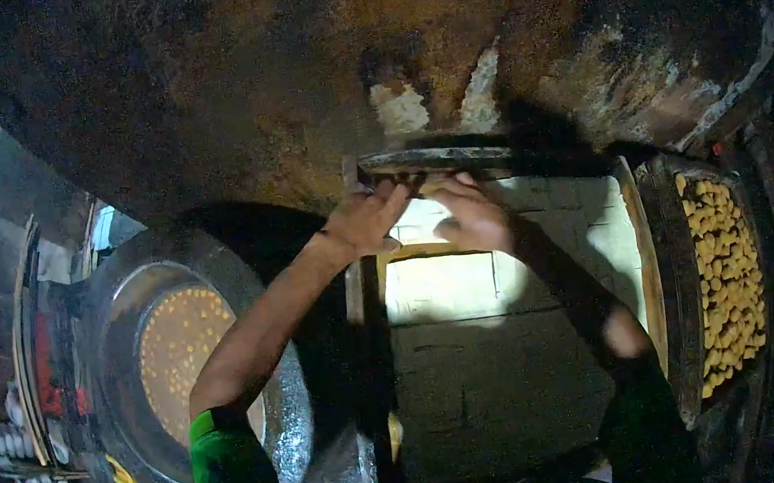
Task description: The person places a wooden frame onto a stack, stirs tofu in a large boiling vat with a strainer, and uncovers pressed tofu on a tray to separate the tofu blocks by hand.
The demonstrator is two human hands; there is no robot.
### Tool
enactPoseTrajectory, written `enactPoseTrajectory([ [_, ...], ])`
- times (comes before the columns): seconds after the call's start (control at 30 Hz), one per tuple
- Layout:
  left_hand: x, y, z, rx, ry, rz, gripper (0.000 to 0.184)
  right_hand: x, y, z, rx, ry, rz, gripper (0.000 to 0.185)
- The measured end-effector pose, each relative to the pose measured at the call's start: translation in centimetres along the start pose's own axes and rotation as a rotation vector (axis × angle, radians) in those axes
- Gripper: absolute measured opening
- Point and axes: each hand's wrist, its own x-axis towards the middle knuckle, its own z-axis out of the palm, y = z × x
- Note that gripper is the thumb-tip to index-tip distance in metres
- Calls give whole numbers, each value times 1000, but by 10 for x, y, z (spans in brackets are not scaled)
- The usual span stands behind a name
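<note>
A pale, flat slab (484,385) lies inside a wooden frame, its surface scored with straight lines. Both my hands are at its far left corner. My left hand (367,222) reaches over the frame's left side, with fingers stretched out and the thumb apart. Facing it, my right hand (476,215) is over the slab, its fingers also extended and the thumb apart. Between the hands is a brightly lit section of slab, with a yellowish edge (432,249) along its near side. Shadow hides what my fingertips touch at the far rail.
On the left stands a large round pan (121,374) of brownish liquid with yellow pieces floating in it. A dark wooden trough (683,300) at right holds many small yellow pieces (726,280). A stained wall (280,99) rises behind the frame.
</note>
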Motion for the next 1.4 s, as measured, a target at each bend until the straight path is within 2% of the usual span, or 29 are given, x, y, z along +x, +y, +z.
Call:
enactPoseTrajectory([
  [0.03,-3,6,-7,130,162,60,67,-15,1,-1,130,-64,91,42],
  [0.07,-7,18,-10,122,166,59,67,-29,-4,4,126,-72,94,42],
  [0.13,-22,58,-9,40,-221,-226,47,-61,-15,22,131,-47,100,38],
  [0.17,-29,65,7,79,-93,-166,42,-73,-18,36,131,-51,105,38],
  [0.2,-36,72,23,127,40,-108,38,-82,-23,55,-187,130,-38,38],
  [0.27,-44,80,53,201,382,16,33,-82,-39,61,-501,320,-186,37],
  [0.3,-44,88,46,208,379,18,33,-77,-52,50,-441,174,-43,39],
  [0.33,-44,97,39,223,228,-47,33,-76,-60,44,-378,27,100,44],
  [0.37,-46,104,36,233,75,-114,33,-79,-59,51,-407,121,93,39],
  [0.4,-47,102,43,232,72,-115,33,-79,-57,57,-404,119,93,39],
  [0.47,-43,97,55,246,212,-64,30,-79,-57,62,-290,188,151,37],
  [0.5,-41,97,54,209,168,-98,29,-80,-58,59,-290,190,154,37],
  [0.57,-36,106,25,165,74,-121,27,-76,-57,49,-525,-168,130,37],
  [0.6,-34,112,9,154,23,-109,27,-72,-56,46,-529,-165,131,37],
  [0.67,-38,103,32,167,128,-75,27,-65,-56,41,-180,-219,378,39],
  [0.7,-36,100,36,108,167,-77,28,-67,-51,34,-4,-160,360,42],
  [0.73,-34,95,39,141,148,-38,30,-64,-43,30,-7,-157,363,42],
  [0.8,-29,83,45,173,129,5,33,-54,-21,35,5,-429,370,45],
  [0.87,-22,68,49,-161,-144,-107,38,-55,1,44,185,-393,395,50],
  [0.9,-21,65,40,-378,-195,-159,41,-51,12,47,204,-439,295,51],
  [0.93,-19,60,37,-378,-196,-156,41,-51,22,50,203,-477,233,52],
  [1.0,-13,51,38,-457,-184,3,45,-52,27,47,203,-513,175,52],
  [1.07,-12,51,33,-470,-204,-18,47,-56,26,47,299,-409,118,50],
  [1.17,-10,59,26,-352,-209,44,46,-62,19,45,266,-339,118,50],
  [1.23,-1,62,31,-459,-391,-178,44,-59,14,41,216,-320,154,51],
  [1.37,0,71,36,-385,-272,-228,40,-56,31,56,229,-350,150,51],
  [1.4,-3,71,36,-358,-236,-148,38,-54,29,55,246,-359,138,52],
])
